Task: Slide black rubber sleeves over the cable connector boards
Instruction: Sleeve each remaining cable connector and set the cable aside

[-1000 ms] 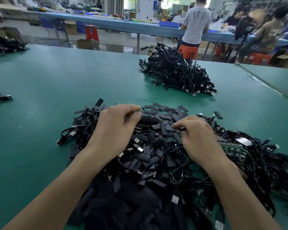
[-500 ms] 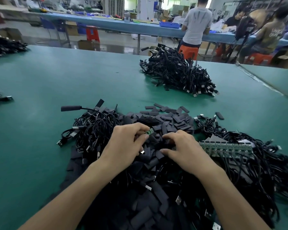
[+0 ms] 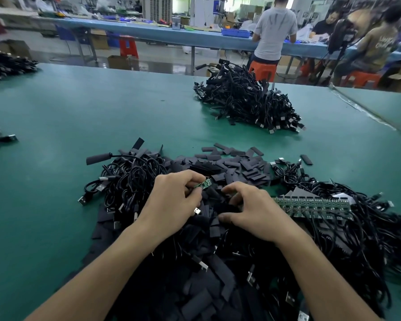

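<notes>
My left hand (image 3: 171, 202) pinches a small green connector board (image 3: 203, 183) on a black cable, the board sticking out past my fingertips. My right hand (image 3: 255, 212) rests on the heap of flat black rubber sleeves (image 3: 239, 167), fingers curled and spread over one sleeve; whether it grips it is unclear. Tangled black USB cables (image 3: 125, 179) lie left of the heap. One cable with a sleeve fitted (image 3: 99, 159) lies at the heap's far left. A strip of joined green boards (image 3: 310, 205) lies right of my right hand.
A pile of sleeved cables (image 3: 248, 103) sits at the far middle of the green table (image 3: 79, 112). More cable piles lie at the left edge (image 3: 0, 135). People work at a blue bench (image 3: 171, 35) beyond the table. A loose sleeve (image 3: 306, 159) lies apart.
Both hands drew back toward me from the sleeve heap's far side. The green board now shows in my left fingers. The sleeved cable appeared at the far left half a second ago.
</notes>
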The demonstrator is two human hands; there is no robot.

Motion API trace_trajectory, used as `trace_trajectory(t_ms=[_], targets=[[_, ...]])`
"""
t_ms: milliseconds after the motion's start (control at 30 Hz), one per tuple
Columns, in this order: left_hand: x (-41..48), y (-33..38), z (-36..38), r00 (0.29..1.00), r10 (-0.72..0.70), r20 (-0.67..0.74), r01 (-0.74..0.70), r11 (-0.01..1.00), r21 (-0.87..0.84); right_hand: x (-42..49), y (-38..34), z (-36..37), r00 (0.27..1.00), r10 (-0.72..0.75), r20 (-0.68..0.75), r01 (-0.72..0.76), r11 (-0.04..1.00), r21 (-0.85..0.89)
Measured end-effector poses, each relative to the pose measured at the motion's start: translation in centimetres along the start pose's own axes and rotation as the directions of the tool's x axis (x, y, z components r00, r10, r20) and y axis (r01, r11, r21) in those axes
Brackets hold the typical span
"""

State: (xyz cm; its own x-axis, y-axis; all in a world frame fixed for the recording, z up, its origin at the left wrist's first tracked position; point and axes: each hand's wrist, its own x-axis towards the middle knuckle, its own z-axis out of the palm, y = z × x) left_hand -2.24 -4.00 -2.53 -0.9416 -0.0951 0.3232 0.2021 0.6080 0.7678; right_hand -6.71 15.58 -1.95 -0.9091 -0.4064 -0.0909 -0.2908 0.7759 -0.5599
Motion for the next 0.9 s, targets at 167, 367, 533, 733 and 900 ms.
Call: trace_trajectory(t_ms=[167, 367, 533, 733, 900], targets=[[0.16, -0.44, 0.13, 1.0, -0.012, -0.007, 0.012, 0.999, -0.035, 0.22, 0.28, 0.04, 0.999, -0.051, -0.006, 0.051, 0.995, 0.084], [0.14, -0.56, 0.25, 1.0, -0.006, -0.001, 0.006, 0.999, -0.049, 0.27, 0.29, 0.08, 0.993, -0.064, -0.098, 0.067, 0.997, 0.032], [0.11, -0.5, 0.25, 1.0, 0.01, 0.005, -0.01, 0.999, -0.035, 0.22, 0.07, 0.62, 1.0, -0.027, -0.004, 0.026, 0.991, -0.134], [0.17, -0.5, 0.27, 1.0, 0.012, 0.007, -0.012, 1.0, -0.027, 0.22, 0.1, 0.75, 0.999, -0.025, -0.028, 0.023, 0.997, -0.073], [0.14, -0.42, 0.24, 1.0, 0.014, 0.008, -0.013, 1.0, -0.025, 0.13, -0.21, 0.9, 0.999, -0.008, -0.039, 0.006, 1.0, -0.028]])
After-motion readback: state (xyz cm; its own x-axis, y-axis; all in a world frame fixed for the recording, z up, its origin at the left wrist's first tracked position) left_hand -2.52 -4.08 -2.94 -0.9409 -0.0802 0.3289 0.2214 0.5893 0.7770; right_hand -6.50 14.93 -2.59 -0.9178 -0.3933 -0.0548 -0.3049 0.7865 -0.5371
